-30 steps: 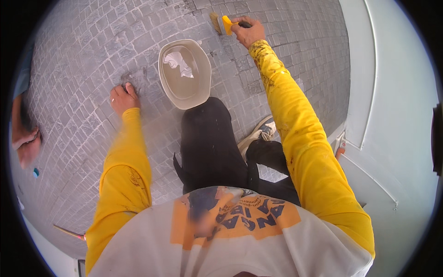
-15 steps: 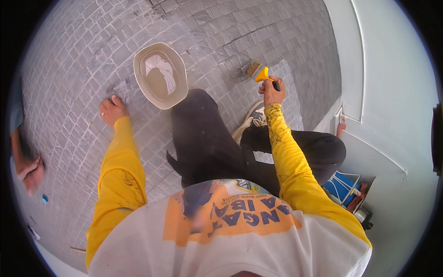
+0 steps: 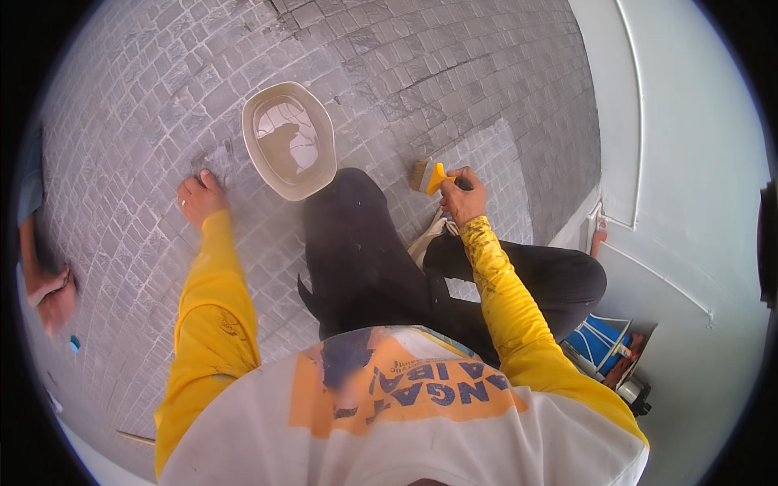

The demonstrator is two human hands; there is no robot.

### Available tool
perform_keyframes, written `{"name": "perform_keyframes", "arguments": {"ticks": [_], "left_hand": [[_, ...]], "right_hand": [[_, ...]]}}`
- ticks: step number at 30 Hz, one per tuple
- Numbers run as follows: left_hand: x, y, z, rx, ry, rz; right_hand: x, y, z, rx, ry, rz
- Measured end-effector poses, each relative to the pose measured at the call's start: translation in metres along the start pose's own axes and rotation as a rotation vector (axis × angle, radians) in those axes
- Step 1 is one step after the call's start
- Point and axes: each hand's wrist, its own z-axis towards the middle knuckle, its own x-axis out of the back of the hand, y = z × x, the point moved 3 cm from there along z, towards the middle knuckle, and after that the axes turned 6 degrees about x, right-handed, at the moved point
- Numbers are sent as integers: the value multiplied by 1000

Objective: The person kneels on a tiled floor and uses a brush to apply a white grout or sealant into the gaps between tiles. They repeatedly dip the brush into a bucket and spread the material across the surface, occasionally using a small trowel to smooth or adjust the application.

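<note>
My right hand (image 3: 464, 198) is closed around the dark handle of a paintbrush (image 3: 437, 178) with a yellow ferrule end and brown bristles. The bristles point left, over the paving near my right shoe (image 3: 428, 241). My left hand (image 3: 201, 199) is down at the stone-block paving (image 3: 146, 243), fingers curled, with a ring on one. Whether anything lies under those fingers is hidden. A dark patch (image 3: 217, 154) shows on the blocks just beyond it. Between my hands, by my left knee, stands a beige oval basin (image 3: 251, 154) holding a shallow, reflecting liquid.
Another person's bare feet (image 3: 53, 296) are at the far left, near a small blue cap-like thing (image 3: 74, 344). A pale wall (image 3: 689, 178) with thin pipes runs along the right. Beside it sits a rack with a blue item (image 3: 593, 343). Darker paving (image 3: 551, 154) borders lighter blocks.
My right hand has drawn the paintbrush left and nearer to me, and its bristles now point more to the left. My left hand stays almost in place. The view has shifted slightly.
</note>
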Motion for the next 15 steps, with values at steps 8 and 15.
{"name": "perform_keyframes", "arguments": {"ticks": [8, 15], "left_hand": [[2, -1, 1, 17, -27, 6], [4, 1, 2, 26, -41, 2]], "right_hand": [[-116, -176, 155, 502, -29, -45], [-75, -126, 107, 243, -92, 369]]}}
